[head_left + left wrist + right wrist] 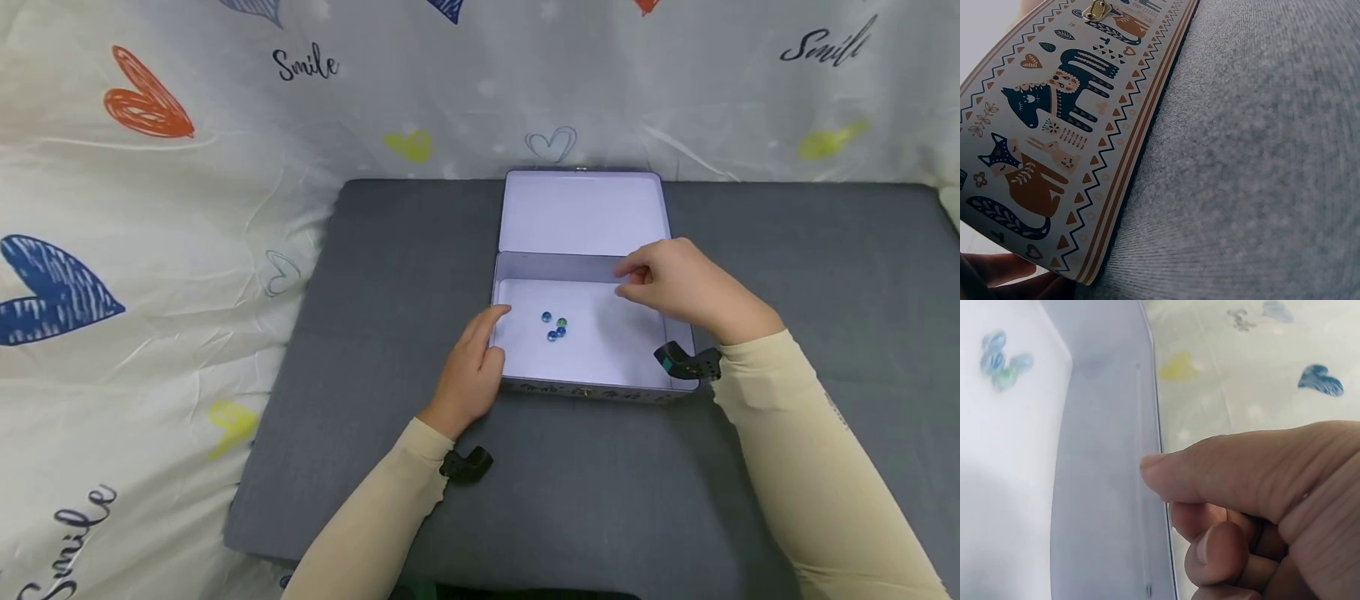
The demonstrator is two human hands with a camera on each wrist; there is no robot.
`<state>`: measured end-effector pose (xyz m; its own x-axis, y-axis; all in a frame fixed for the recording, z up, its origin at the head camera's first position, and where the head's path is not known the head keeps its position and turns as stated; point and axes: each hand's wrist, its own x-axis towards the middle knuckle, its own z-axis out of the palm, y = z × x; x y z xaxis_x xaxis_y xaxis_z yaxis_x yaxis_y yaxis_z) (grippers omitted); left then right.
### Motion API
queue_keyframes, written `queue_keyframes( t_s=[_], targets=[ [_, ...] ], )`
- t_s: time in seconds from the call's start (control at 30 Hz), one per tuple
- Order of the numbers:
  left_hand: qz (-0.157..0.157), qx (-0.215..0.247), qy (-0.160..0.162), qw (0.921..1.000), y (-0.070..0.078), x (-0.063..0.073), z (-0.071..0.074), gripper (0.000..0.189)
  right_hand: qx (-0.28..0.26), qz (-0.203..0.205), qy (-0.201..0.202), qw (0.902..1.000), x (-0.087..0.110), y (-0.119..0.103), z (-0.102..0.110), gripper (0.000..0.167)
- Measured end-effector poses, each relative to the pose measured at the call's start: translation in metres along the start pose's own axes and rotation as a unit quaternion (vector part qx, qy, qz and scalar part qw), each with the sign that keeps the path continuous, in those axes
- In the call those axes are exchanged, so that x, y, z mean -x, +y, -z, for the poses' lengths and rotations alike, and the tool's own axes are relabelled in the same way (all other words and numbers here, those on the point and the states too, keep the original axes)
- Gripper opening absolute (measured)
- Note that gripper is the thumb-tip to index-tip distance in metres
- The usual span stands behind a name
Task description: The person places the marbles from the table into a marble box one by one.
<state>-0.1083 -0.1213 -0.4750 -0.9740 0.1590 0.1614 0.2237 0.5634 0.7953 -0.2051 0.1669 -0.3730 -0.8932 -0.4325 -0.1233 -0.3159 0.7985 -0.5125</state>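
Observation:
A shallow hinged tin box, pale lilac inside, lies with its lid raised at the back. Several small glass marbles, blue and one green, are grouped on its floor, left of centre. My left hand rests at the box's left side, a straight finger touching the rim; in the left wrist view its fingers show by the box's corner. Over the right part of the box hovers my right hand, fingers loosely bent, thumb and forefinger tips apart. No object shows between them.
The box stands on a grey cloth-covered table. Behind and to the left hangs a pale curtain printed with hearts and lettering. The box's front wall carries animal patterns and a metal clasp.

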Motion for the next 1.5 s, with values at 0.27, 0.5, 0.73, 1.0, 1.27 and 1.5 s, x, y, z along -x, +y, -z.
queue_keyframes(
  t_s=[0.27, 0.5, 0.73, 1.0, 1.27, 1.5],
  targets=[
    [0.004, -0.002, 0.000, 1.0000, 0.001, -0.001, -0.002, 0.060, 0.012, -0.017, 0.021, 0.9996, 0.017, 0.022, 0.008, 0.026],
    [0.011, -0.001, 0.004, 0.9999, 0.001, 0.000, -0.002, 0.060, 0.002, -0.030, 0.032, 0.9990, 0.031, 0.042, 0.014, 0.027],
    [0.010, -0.001, 0.008, 0.9999, 0.001, 0.000, -0.002, 0.061, -0.003, -0.044, 0.059, 0.9973, 0.044, 0.058, 0.019, 0.026],
    [0.009, 0.000, 0.007, 0.9999, 0.003, -0.001, -0.003, 0.061, -0.004, -0.069, 0.049, 0.9964, 0.057, 0.079, 0.017, 0.030],
    [0.008, 0.000, 0.003, 1.0000, 0.002, 0.000, -0.003, 0.061, 0.001, -0.079, 0.040, 0.9960, 0.071, 0.101, 0.005, 0.029],
    [0.011, 0.004, 0.003, 0.9999, 0.002, 0.000, -0.003, 0.061, -0.005, -0.104, 0.044, 0.9935, 0.084, 0.114, -0.005, 0.026]
  ],
)
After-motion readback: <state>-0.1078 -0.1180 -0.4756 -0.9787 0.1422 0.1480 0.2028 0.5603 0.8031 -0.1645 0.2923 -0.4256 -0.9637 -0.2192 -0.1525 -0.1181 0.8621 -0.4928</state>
